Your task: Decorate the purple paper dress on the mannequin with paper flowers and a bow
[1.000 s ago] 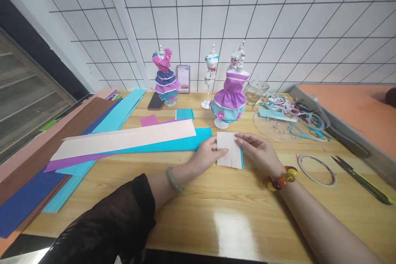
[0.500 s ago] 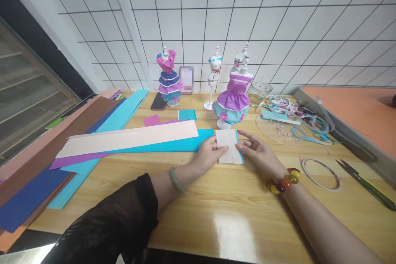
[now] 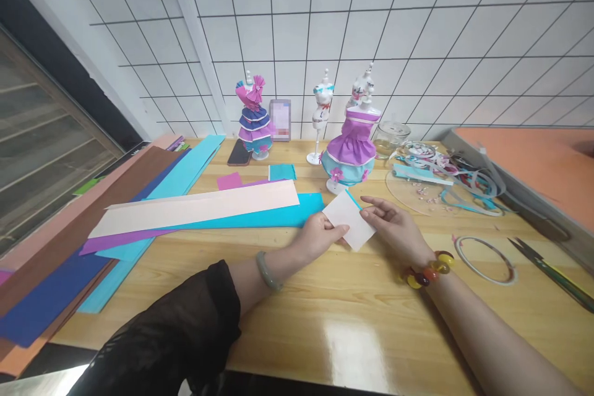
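A small white piece of paper [image 3: 349,221] with a narrow blue strip along its upper right edge is tilted like a diamond just above the table. My left hand [image 3: 321,235] pinches its left side, thumb flat on top and fingers underneath. At the right corner, the thumb and a fingertip of my right hand [image 3: 394,226] grip the paper, while the index finger stretches out above it. Close behind the paper stands a small white mannequin [image 3: 351,148] in a purple and light-blue paper dress.
Long coloured paper strips [image 3: 199,207] lie to the left. Further back are another dressed mannequin [image 3: 254,117], a bare mannequin [image 3: 321,111], a phone [image 3: 239,153] and a glass jar [image 3: 391,136]. Ribbon scraps [image 3: 445,167], a tape ring [image 3: 485,260] and scissors [image 3: 552,269] lie right.
The paper has turned from upright to a diamond-like angle, its blue edge now facing upper right. Both hands have shifted slightly with it and stay on the paper.
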A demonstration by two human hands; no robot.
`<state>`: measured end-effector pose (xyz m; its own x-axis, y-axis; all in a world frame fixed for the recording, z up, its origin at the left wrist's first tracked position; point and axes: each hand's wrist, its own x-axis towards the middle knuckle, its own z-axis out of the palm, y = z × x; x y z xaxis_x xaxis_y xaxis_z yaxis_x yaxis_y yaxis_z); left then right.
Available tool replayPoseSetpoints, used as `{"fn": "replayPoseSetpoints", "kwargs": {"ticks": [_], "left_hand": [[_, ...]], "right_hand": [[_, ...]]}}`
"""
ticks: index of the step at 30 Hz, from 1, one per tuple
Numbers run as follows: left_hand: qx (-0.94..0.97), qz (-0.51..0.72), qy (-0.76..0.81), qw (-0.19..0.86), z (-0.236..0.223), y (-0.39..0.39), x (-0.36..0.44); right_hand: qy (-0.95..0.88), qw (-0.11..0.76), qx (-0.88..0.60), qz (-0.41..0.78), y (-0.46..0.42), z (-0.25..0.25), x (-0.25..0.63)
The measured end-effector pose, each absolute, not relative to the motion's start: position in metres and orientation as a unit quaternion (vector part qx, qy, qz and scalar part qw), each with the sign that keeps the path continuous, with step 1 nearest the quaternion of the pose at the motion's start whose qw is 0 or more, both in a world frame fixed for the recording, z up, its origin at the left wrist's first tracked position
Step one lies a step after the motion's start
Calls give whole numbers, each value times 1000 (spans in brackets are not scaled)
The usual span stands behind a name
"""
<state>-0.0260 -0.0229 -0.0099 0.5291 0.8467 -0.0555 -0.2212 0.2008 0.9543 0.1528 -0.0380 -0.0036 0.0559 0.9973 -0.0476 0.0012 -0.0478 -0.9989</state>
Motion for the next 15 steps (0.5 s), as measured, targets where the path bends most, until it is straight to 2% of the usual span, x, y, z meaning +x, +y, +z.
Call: {"fn": "replayPoseSetpoints", "kwargs": {"ticks": [6, 11, 15], "left_hand": [[535, 341, 384, 670, -12, -28, -27], [590, 308, 336, 667, -3, -24, -32], [689, 284, 413, 523, 36, 17, -72]], "right_hand": [[-467, 508, -527, 496, -37, -5, 154], [-502, 490, -543, 461, -37, -7, 157], [-566, 423, -561, 430, -37, -11, 159]]}}
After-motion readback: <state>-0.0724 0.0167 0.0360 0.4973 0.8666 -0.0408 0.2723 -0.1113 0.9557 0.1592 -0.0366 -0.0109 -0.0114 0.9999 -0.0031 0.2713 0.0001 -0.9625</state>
